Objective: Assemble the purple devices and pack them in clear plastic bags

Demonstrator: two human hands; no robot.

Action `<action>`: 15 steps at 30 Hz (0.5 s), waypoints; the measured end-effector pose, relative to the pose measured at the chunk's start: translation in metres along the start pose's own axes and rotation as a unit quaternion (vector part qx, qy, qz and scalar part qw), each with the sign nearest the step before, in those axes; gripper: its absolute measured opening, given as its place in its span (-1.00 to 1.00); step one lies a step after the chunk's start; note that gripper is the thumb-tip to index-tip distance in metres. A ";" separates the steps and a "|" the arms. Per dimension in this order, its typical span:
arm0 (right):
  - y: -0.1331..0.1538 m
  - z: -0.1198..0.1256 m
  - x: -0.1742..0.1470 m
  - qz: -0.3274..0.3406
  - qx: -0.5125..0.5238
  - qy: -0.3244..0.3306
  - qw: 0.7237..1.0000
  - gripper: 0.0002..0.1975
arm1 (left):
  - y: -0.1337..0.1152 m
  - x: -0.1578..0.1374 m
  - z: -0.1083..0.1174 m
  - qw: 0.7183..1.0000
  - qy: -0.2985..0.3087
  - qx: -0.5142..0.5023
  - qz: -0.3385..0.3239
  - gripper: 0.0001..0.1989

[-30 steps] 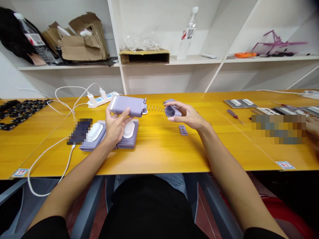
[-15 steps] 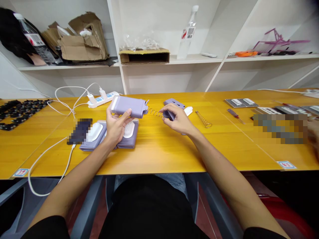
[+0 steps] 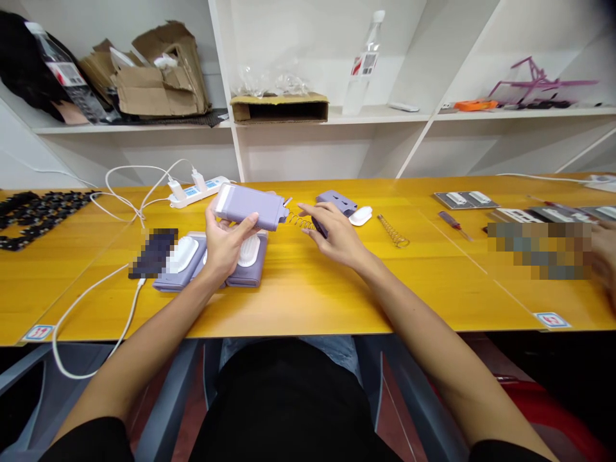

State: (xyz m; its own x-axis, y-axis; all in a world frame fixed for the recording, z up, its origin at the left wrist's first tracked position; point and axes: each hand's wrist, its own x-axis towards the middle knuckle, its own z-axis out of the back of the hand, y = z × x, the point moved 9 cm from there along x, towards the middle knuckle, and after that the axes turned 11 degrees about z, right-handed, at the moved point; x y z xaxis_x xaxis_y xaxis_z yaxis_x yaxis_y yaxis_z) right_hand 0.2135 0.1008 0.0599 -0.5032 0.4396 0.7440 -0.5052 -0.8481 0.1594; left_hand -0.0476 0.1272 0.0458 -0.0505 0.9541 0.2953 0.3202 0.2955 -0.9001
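In the head view, the left hand (image 3: 224, 240) grips a purple casing (image 3: 250, 207) just left of the frame's middle, lifted above two more purple units (image 3: 212, 263) lying on the yellow table (image 3: 308, 289). A coiled spring (image 3: 301, 221) runs from the casing's end to a small purple part (image 3: 320, 226) held under the right hand (image 3: 334, 234), whose fingers curl around it

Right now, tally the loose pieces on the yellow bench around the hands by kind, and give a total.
Purple casings: 4, one held in the left hand at, two lying flat, one beyond the right hand at
Coil springs: 2, one at the held casing, one lying apart
White caps: 1
Screwdrivers: 1
Total: 8
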 end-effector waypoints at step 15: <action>0.005 -0.006 -0.003 0.024 0.022 0.078 0.996 0.01 | -0.002 0.000 -0.004 0.999 0.026 -0.007 0.023 0.18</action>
State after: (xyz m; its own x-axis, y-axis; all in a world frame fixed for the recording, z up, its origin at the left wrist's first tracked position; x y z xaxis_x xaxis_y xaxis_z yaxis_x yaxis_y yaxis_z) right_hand 0.2085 0.0973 0.0546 -0.6308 0.4354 0.6422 -0.4483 -0.8801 0.1564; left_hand -0.0442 0.1264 0.0491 0.0139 0.9625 0.2708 0.3338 0.2508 -0.9087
